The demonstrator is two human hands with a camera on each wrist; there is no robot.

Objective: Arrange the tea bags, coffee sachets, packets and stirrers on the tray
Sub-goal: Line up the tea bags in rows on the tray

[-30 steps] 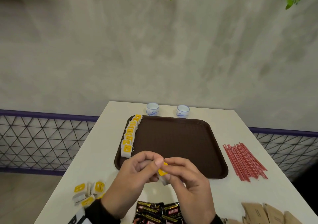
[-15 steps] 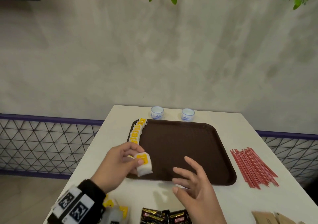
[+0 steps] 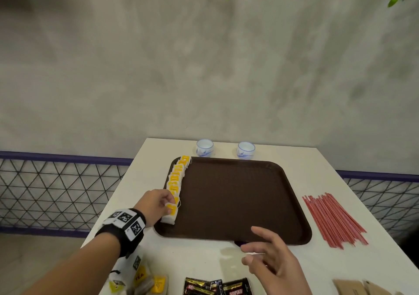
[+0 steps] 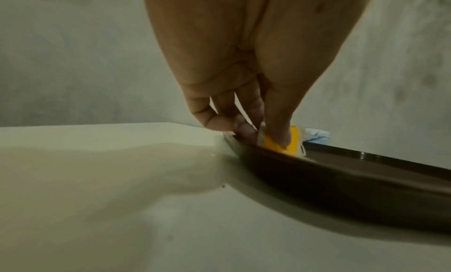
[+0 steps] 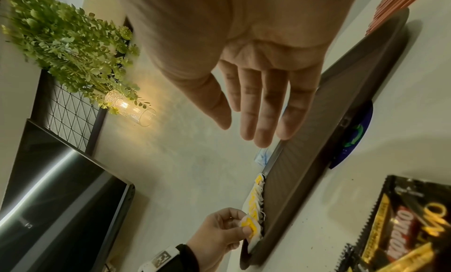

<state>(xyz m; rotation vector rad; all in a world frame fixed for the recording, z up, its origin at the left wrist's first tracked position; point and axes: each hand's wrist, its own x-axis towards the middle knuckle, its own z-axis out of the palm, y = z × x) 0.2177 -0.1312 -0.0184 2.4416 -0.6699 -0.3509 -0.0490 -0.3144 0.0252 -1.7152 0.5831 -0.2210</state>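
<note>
The left hand [image 3: 156, 206] pinches a tea bag [image 3: 170, 213] in its grip and sets it at the near end of the row along the tray [image 3: 238, 204] edge, keeping the line neat, while the right hand [image 3: 272, 260] hangs spread and empty above the table [image 3: 204, 258].

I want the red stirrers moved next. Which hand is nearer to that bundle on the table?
Right. The right hand hovers open at the tray's near edge, with the red stirrers just beyond the tray's right side. The left hand is across the tray, pinching a tea bag at its left edge.
</note>
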